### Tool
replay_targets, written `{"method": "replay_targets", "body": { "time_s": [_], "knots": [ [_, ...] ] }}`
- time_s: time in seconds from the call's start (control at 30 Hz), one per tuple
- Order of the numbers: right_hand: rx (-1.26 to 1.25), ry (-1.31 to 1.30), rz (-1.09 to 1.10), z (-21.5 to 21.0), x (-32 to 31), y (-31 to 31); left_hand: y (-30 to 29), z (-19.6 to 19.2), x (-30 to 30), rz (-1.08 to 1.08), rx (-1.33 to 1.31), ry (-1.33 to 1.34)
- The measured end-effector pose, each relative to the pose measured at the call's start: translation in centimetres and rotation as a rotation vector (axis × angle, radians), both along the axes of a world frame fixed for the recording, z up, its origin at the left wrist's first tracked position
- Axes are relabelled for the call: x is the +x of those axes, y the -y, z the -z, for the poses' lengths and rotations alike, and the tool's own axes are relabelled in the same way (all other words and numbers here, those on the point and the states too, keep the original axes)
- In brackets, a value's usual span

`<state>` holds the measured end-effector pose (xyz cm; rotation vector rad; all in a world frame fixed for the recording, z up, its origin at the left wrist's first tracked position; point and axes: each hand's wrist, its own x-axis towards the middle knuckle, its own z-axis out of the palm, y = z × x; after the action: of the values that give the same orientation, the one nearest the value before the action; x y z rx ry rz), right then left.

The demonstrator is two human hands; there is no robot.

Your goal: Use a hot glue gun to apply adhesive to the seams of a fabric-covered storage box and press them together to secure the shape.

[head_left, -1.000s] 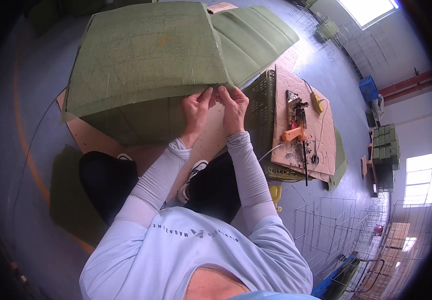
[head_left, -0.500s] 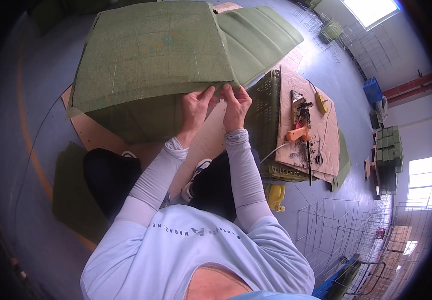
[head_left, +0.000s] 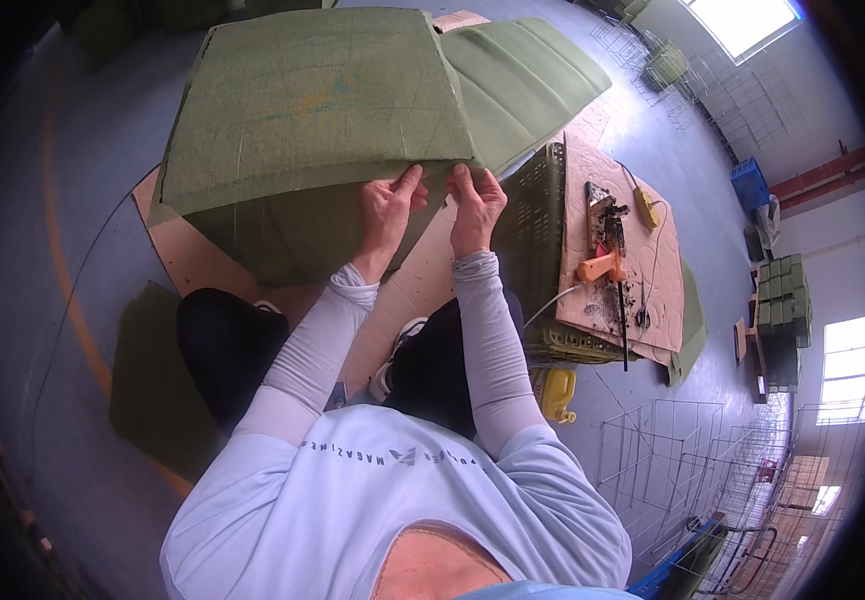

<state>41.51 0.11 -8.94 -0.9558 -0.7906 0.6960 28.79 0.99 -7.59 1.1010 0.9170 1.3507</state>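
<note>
Crate [head_left: 536, 205] beside green panel [head_left: 323, 110]; orange-handled tool [head_left: 598, 268] atop cardboard [head_left: 665, 285].

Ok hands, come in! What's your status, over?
Left grip and right grip: pinching the near edge of the green sheet, by its right corner. Sheet: spread out ahead. Orange tool: off right on cardboard, apart from both grips.

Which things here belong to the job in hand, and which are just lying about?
Job in hand:
left hand
right hand
green panel, both hands at its near edge
possibly the orange-handled tool

Probably just lying about:
yellow container
blue bin
</note>
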Motion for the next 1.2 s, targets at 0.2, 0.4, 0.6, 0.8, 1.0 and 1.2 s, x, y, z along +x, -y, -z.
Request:
{"method": "replay_targets", "body": {
  "time_s": [0.2, 0.4, 0.6, 0.8, 1.0, 1.2],
  "knots": [
    [-0.055, -0.089, -0.068, 0.2, -1.4, 0.9, -0.3, 0.4, -0.3, -0.013, 0.003, 0.008],
    [-0.034, -0.181, -0.092, 0.7, -3.1, 0.1, 0.2, 0.4, -1.6, 0.036, 0.006, 0.086],
    [-0.001, -0.160, 0.011, -0.2, -4.9, -0.1, -0.1, 0.4, -2.2, 0.008, 0.011, 0.010],
    [-0.045, -0.137, -0.005, 0.2, -4.8, -0.3, -0.5, 0.9, -2.5, 0.008, 0.026, 0.001],
    [-0.073, -0.207, -0.140, 0.9, -6.9, 0.5, 0.3, 0.2, -4.8, 0.031, -0.017, 0.141],
    [-0.063, -0.287, -0.107, 0.5, -9.1, 0.0, 0.3, -0.2, -5.0, -0.041, -0.008, 0.047]
  ]
}}
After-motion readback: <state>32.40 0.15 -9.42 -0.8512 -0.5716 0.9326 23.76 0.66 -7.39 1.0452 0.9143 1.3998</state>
